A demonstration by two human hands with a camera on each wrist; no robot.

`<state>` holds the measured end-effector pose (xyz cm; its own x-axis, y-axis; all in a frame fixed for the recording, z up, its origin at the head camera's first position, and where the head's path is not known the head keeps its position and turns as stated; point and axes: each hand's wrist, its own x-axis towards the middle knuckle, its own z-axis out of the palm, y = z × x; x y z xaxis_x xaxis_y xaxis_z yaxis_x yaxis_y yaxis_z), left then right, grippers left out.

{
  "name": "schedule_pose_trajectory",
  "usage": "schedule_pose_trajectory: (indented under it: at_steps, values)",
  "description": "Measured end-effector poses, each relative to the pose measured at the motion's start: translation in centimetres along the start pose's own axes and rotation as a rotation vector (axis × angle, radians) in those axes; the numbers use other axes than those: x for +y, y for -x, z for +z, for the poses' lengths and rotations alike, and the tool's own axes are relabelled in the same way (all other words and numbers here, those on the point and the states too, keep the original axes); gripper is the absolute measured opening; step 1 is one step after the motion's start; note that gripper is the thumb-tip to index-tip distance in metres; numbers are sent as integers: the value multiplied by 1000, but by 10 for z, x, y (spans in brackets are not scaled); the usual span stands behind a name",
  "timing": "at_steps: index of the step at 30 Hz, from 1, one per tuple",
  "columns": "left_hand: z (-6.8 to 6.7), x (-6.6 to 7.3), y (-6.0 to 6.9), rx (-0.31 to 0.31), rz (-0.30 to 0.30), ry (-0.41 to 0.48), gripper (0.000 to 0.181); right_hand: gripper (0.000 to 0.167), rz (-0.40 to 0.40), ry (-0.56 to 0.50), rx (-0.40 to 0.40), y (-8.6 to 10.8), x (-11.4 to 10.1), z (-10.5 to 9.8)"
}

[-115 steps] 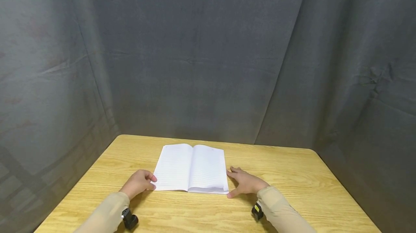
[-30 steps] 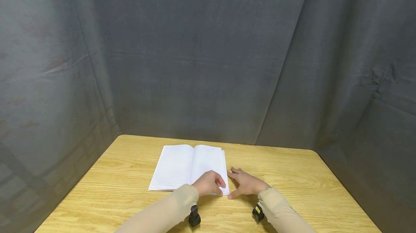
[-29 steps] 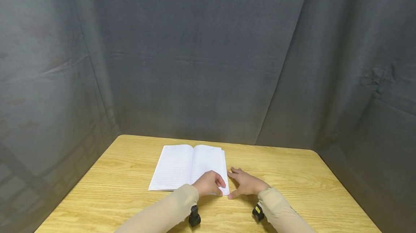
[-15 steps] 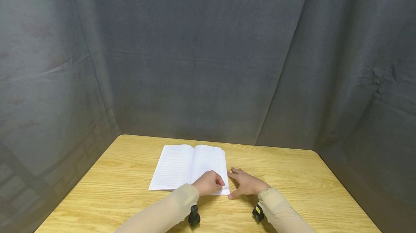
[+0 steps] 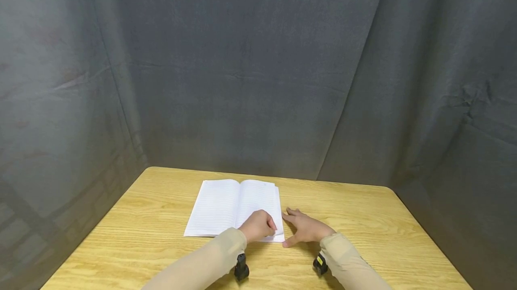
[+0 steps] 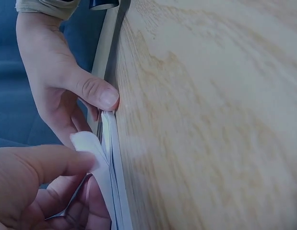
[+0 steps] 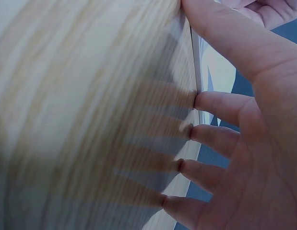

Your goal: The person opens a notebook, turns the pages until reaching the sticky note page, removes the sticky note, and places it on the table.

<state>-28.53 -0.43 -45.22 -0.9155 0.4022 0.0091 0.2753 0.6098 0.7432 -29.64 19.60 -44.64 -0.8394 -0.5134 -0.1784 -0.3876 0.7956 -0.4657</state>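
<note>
Notebook [image 5: 218,209]: lies open on the table in front of you, lined pages up, with the right-hand pages slightly fanned at their outer edge.
Left hand [image 5: 257,226]: reaches across the lower part of the right-hand side, fingers curled; from the head you see mostly its back.
Left wrist view: shows what the head view hides, your left hand pinching a raised, curling page corner [image 6: 98,155] apart from the flatter sheets under it.
Right hand [image 5: 307,228]: spread at the notebook's right edge, gripping nothing; your thumb is at the near corner.
Right wrist view: shows the underside of your right hand, four separate fingers [image 7: 218,106] with tips down along the edge, the nearest one touching the notebook's side; of your other hand, only a bit shows at the top.
Table [image 5: 133,231]: pale wood with visible grain and rounded far corners; your fingers cast soft shadows on it in the right wrist view.
Sleeves [image 5: 202,256]: beige on both your arms, with a small black device [image 5: 241,267] at each wrist.
Room: grey cloth [image 5: 242,79] hangs behind the table and along both sides, creased and seamed, with a faint blocky pattern low on your left.
</note>
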Motion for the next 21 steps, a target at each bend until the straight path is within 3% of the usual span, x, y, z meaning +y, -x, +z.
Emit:
schedule_pose_trajectory:
  at_steps: [12, 21]
  values:
    - [1, -8, 1, 20, -19, 93, 23, 93, 15, -11, -6, 2, -3, -1]
    - [-1, -6, 2, 23, -49, 149, 22, 94, 5, 8, 1, 1, -1, 0]
